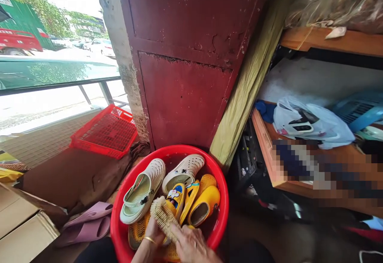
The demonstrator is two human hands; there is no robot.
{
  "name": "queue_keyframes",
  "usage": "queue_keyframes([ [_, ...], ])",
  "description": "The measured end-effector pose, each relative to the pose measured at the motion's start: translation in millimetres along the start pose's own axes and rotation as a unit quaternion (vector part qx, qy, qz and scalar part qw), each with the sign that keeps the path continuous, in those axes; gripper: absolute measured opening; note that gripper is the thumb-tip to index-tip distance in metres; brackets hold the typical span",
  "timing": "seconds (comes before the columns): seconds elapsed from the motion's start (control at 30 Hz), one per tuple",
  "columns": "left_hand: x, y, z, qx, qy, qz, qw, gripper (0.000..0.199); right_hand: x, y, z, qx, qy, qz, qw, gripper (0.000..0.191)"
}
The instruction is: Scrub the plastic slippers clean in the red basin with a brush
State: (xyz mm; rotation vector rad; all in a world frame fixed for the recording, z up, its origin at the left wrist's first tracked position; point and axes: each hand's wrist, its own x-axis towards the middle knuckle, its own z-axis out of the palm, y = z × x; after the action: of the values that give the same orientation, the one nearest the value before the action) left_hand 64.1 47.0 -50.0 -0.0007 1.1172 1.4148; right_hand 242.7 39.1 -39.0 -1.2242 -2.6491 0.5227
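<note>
A wooden scrub brush with pale bristles (163, 214) is in my right hand (193, 244), whose fingers are wrapped round its near end. The brush lies across a yellow slipper with a blue cartoon strap (176, 198). My left hand (154, 233), with a gold bangle at the wrist, grips this slipper low on its left side; the brush partly hides those fingers. Both hands are inside a red basin (224, 199). Also in it are a left white clog (146, 189), a second white clog (187, 169), a yellow clog (206, 203) and other yellow footwear, partly covered.
Purple slippers (86, 224) lie left of the basin, near cardboard (26, 227). A red plastic crate (106, 131) is farther back. Behind stands a dark red door (185, 95). On the right, a wooden shelf (263, 143) bears a white plastic bag (314, 121).
</note>
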Motion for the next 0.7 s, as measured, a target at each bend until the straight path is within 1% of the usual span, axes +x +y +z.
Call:
queue_keyframes([
  [0.03, -1, -1, -0.6, 0.0, -0.009, 0.0, 1.0, 0.027, 3, 2, -9, -0.013, 0.008, 0.018, 1.0, 0.07],
  [0.1, -4, -5, -0.1, 0.034, -0.023, 0.015, 0.999, 0.036, 16, 10, -31, -0.035, 0.05, 0.104, 0.993, 0.063],
  [0.13, -6, -7, 0.7, 0.06, -0.035, 0.028, 0.997, 0.042, 23, 15, -40, -0.038, 0.074, 0.137, 0.987, 0.061],
  [0.17, -9, -9, 1.6, 0.094, -0.05, 0.043, 0.993, 0.049, 29, 18, -47, -0.028, 0.089, 0.138, 0.986, 0.059],
  [0.2, -12, -12, 2.5, 0.133, -0.067, 0.064, 0.987, 0.054, 33, 19, -51, -0.013, 0.097, 0.122, 0.988, 0.058],
  [0.27, -19, -16, 4.1, 0.215, -0.097, 0.116, 0.965, 0.059, 35, 16, -50, 0.012, 0.09, 0.064, 0.994, 0.058],
  [0.3, -22, -18, 4.8, 0.255, -0.107, 0.141, 0.951, 0.06, 34, 15, -48, 0.015, 0.082, 0.045, 0.995, 0.06],
  [0.33, -25, -20, 5.6, 0.294, -0.114, 0.165, 0.935, 0.061, 31, 15, -46, 0.011, 0.075, 0.042, 0.996, 0.061],
  [0.4, -31, -22, 7.3, 0.356, -0.127, 0.204, 0.903, 0.06, 24, 22, -46, -0.012, 0.071, 0.088, 0.994, 0.061],
  [0.47, -34, -23, 8.3, 0.4, -0.145, 0.231, 0.875, 0.056, 16, 34, -51, -0.031, 0.083, 0.144, 0.986, 0.058],
  [0.53, -34, -26, 8.0, 0.441, -0.17, 0.256, 0.843, 0.05, 10, 45, -56, -0.023, 0.104, 0.16, 0.981, 0.057],
  [0.6, -31, -31, 6.6, 0.492, -0.193, 0.276, 0.803, 0.044, 7, 46, -57, 0.005, 0.11, 0.124, 0.986, 0.058],
  [0.67, -28, -39, 4.9, 0.55, -0.206, 0.291, 0.755, 0.041, 5, 39, -54, 0.015, 0.083, 0.069, 0.994, 0.06],
  [0.7, -27, -43, 4.3, 0.576, -0.208, 0.296, 0.733, 0.039, 6, 36, -51, 0.004, 0.063, 0.054, 0.997, 0.061],
])
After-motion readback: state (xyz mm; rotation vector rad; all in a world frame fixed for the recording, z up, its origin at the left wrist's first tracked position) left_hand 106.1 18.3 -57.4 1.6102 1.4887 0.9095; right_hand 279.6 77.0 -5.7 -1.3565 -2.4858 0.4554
